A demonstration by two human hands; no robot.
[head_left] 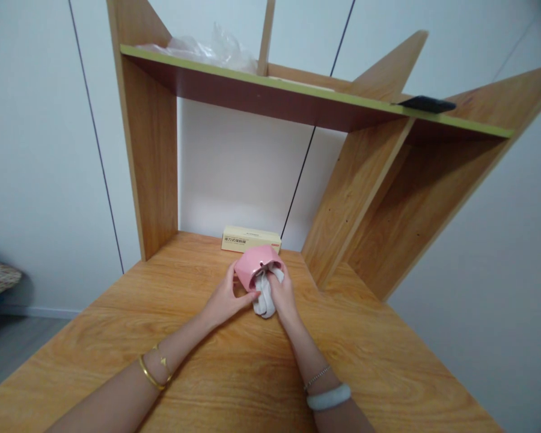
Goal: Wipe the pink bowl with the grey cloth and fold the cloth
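A glossy pink bowl-like container (255, 260) is tipped on its side above the table, its opening facing me and a small dark hole near its rim. My left hand (229, 296) grips it from the left, the thumb along the lower edge. A white cloth (264, 299) hangs partly out of the opening. My right hand (283, 293) is closed on that cloth, with its fingers reaching into the container; the fingertips are hidden inside.
A long cream box (250, 234) with printed lettering lies behind the container, against the wall. Wooden shelf uprights (356, 198) flank the wooden tabletop (234, 373). On the upper shelf (261, 84) lie a crumpled clear plastic bag (216, 51) and a flat black object (428, 104).
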